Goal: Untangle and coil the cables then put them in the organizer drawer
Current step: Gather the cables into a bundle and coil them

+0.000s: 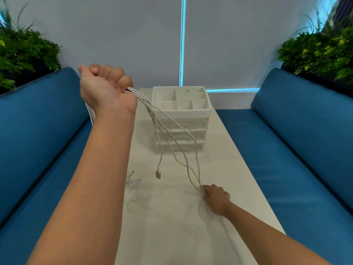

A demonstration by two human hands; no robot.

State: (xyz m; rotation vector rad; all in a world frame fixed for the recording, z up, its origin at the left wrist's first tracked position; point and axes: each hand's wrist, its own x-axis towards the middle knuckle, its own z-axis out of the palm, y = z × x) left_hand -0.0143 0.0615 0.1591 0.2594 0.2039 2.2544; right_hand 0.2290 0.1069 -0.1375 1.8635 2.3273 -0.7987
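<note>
My left hand [104, 84] is raised high at the left and grips a bundle of white cables [172, 136] in its fist. The strands fan down and to the right across the front of the white organizer [181, 111]. My right hand [214, 197] rests low on the white table [191, 236] and pinches the lower ends of a few strands. One cable's USB plug [158, 174] dangles free just above the table. More connector ends [131, 178] lie on the table beside my left forearm. The organizer has an open divided top tray and clear drawers below, all pushed in.
Blue cushioned benches [305, 150] run along both sides of the narrow table. Green plants [321, 48] stand behind each bench back. The organizer stands at the table's far end, before a grey wall with a lit vertical strip.
</note>
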